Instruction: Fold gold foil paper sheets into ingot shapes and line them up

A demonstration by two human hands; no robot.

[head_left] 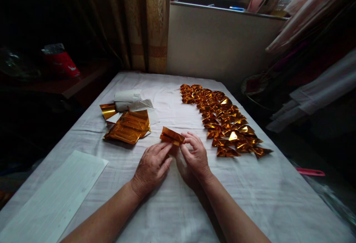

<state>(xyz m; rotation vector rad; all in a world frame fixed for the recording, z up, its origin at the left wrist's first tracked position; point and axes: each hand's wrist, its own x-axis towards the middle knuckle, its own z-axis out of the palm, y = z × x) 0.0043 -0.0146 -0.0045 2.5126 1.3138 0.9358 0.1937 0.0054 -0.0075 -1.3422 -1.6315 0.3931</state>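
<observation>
A small folded piece of gold foil paper (171, 135) is held between my two hands over the middle of the table. My left hand (152, 163) has its fingertips at the paper's lower edge, thumb pointing right. With thumb and forefinger, my right hand (197, 156) pinches the paper's right end. To the left lies a stack of flat gold foil sheets (128, 124), its top sheet creased. Several rows of folded gold foil pieces (225, 119) with pointed ends stand on the right side of the table.
The table has a white cloth (178, 206). A white roll (128, 95) lies behind the foil stack, and a pale flat sheet (55, 195) is at the left front. Curtains (147, 24) hang behind. A red container (60, 62) sits on a side surface at left; hanging clothes (325, 83) are at right.
</observation>
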